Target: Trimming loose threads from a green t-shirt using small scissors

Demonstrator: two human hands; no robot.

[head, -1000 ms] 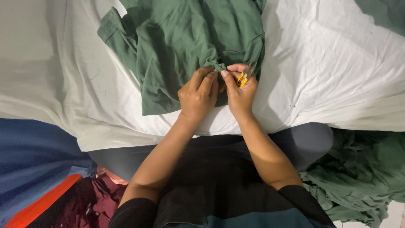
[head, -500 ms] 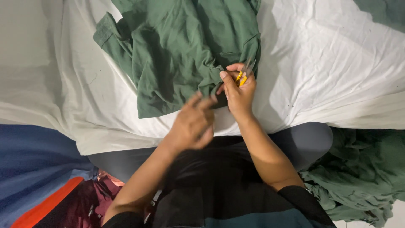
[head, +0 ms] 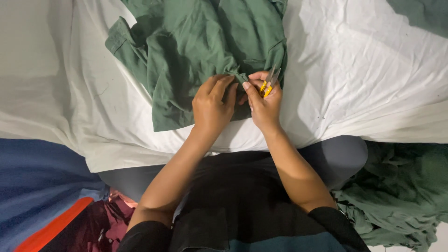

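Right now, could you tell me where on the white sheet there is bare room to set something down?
The white sheet lies bare right of the green garment, up to the green cloth at the top right corner. Another bare patch lies left of the garment. It is crowded at the garment's lower edge, where the left hand and right hand, holding yellow snips, pinch the fabric.

White bedsheet (head: 373, 84), rumpled; green garment (head: 196, 42) lying directly on it
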